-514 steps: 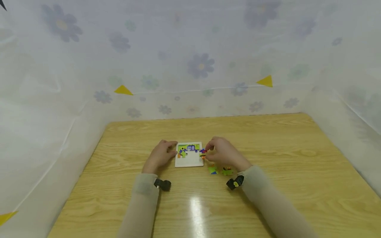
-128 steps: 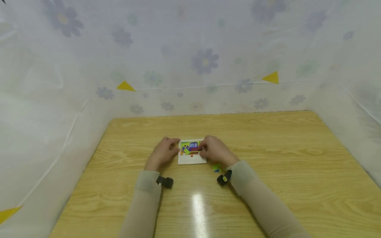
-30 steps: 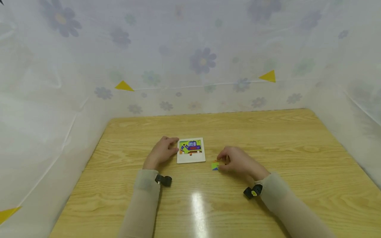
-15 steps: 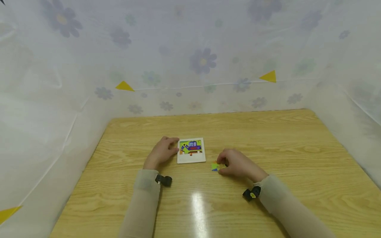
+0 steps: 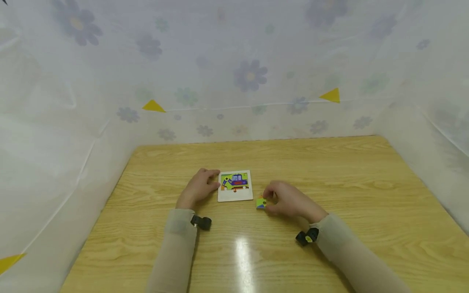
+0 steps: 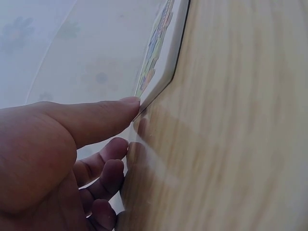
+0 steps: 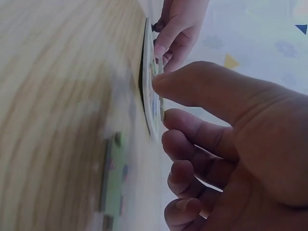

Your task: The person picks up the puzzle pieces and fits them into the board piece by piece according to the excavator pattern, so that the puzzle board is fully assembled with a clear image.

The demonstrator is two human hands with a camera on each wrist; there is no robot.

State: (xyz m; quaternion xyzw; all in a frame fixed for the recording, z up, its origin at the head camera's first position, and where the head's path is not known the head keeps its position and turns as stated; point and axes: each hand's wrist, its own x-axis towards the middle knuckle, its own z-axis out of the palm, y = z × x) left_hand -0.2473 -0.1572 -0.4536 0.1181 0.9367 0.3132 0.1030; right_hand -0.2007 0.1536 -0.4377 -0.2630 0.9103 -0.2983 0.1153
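Note:
My left hand (image 5: 199, 188) rests at the left side of a small white puzzle tray (image 5: 234, 197). Its straight thumb (image 6: 103, 118) touches the tray's corner in the left wrist view, the other fingers loosely bent below. Assembled pieces (image 5: 234, 181) fill the tray's upper part, showing a blue and red digger on green; a bare white strip runs along the near side. Right of the tray, my right hand (image 5: 287, 200) pinches a green and blue puzzle piece (image 5: 260, 203) between thumb and forefinger. Another green puzzle piece (image 7: 114, 178) lies on the table in the right wrist view.
The wood-grain table (image 5: 205, 260) spreads all round the tray. White flower-print curtains (image 5: 190, 65) enclose it at the back and sides, with yellow triangles (image 5: 331, 95) on them. Each wrist wears a black camera (image 5: 201, 222).
Over the last second my right hand takes hold of the green and blue piece and shifts it slightly left toward the tray. The left hand stays still. Earlier, more pieces went into the tray.

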